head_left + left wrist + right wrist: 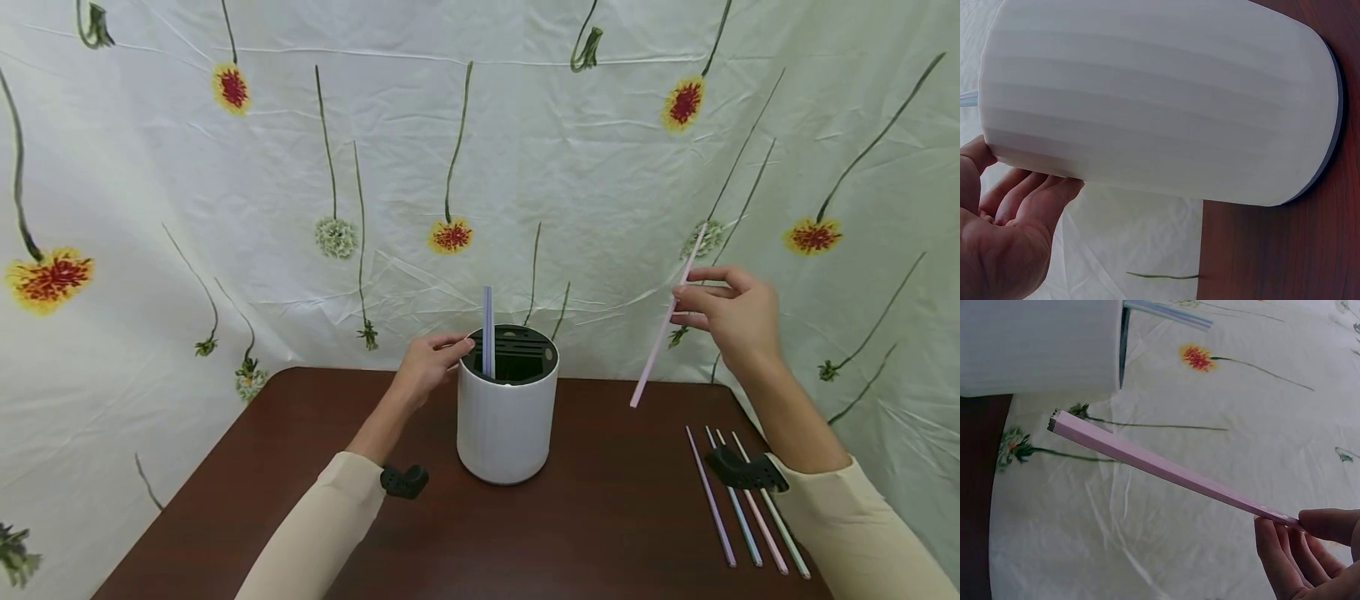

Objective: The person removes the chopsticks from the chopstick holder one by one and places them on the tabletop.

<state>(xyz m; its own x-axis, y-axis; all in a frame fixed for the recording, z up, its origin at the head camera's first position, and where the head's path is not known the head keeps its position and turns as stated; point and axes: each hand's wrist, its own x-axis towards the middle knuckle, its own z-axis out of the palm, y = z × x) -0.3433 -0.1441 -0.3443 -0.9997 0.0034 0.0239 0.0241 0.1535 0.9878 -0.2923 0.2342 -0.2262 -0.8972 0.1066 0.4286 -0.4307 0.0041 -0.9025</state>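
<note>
Pink stick (651, 360): up in the air, pinched by the right hand (729, 315), its lower end slanting down from the fingers toward the holder (507, 429) but well apart from it.
Right fingers: thumb against fingertips on the stick, above its middle.
Handling: I'd call it light, stiff and rather slick, prone to swivel in so fine a pinch; the upper half looks a good place to hold.
Shape: long, slim, flat-sided, with a blunt, dark-marked lower end.
Left hand (431, 365): thumb and curled fingers grip the holder near its rim.
Holder: just right of those fingers; a white, faintly ribbed cylinder, rigid-looking, with a dark slotted top.
Bluish sticks (488, 333): upright in it, close beside the left fingertips.
Loose sticks (711, 500): purple, blue, pink and pale green, side by side below the right fingers.
Counter (600, 483): smooth, reddish-brown, beneath both hands.
Cloth (405, 150): creased, flower-printed, beyond the fingers.
</note>
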